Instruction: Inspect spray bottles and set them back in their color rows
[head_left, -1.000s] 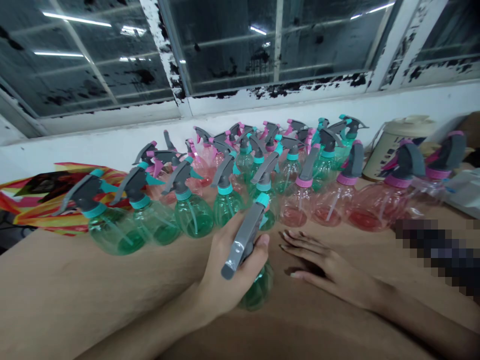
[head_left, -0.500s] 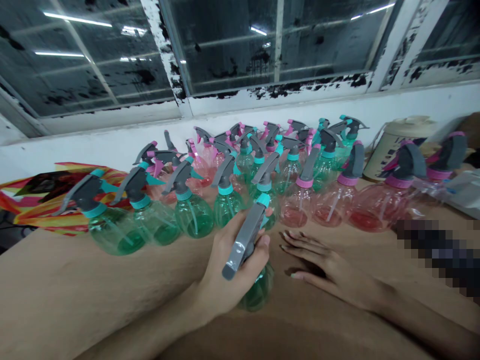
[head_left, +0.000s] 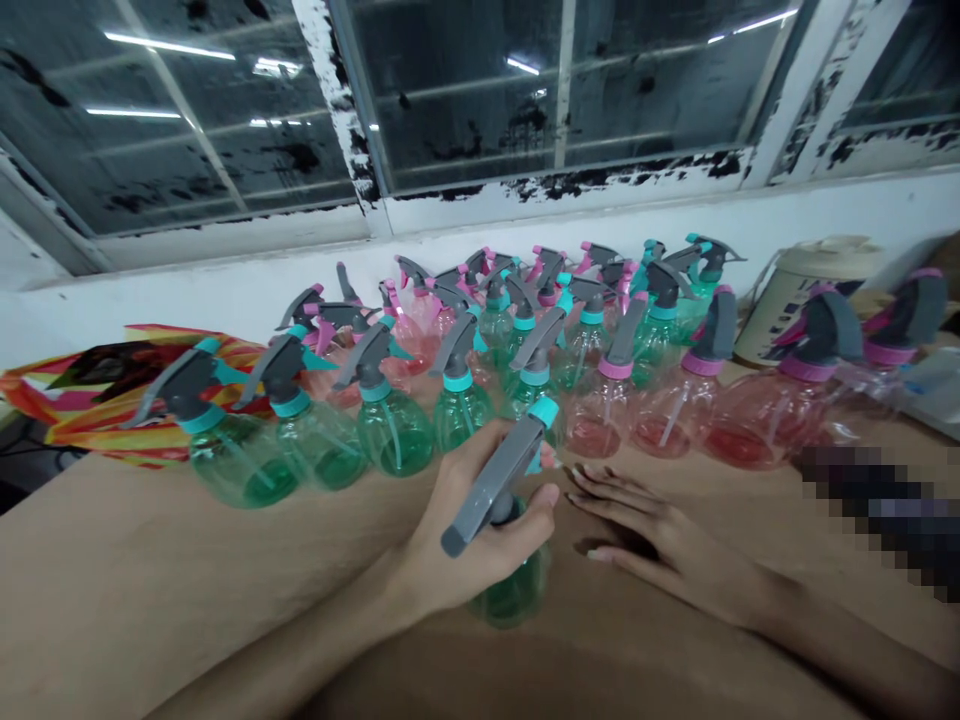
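My left hand is wrapped round the neck of a green spray bottle with a grey and teal trigger head, close in front of me. Its fingers lie under the head, partly hidden by it. My right hand rests palm down on the wooden table, fingers stretched out, to the right of that bottle. Just beyond both hands runs a row of spray bottles: green ones with teal collars at left and middle, pink ones with pink collars at right.
More green and pink spray bottles crowd behind the row, near the white wall below the windows. A colourful bag lies at left. A cream container stands at back right. A blurred-out dark patch covers the right side.
The held spray bottle's head has turned slightly to the right, with my left hand still on it. My right hand stays in place on the table. The whole view has shifted a little.
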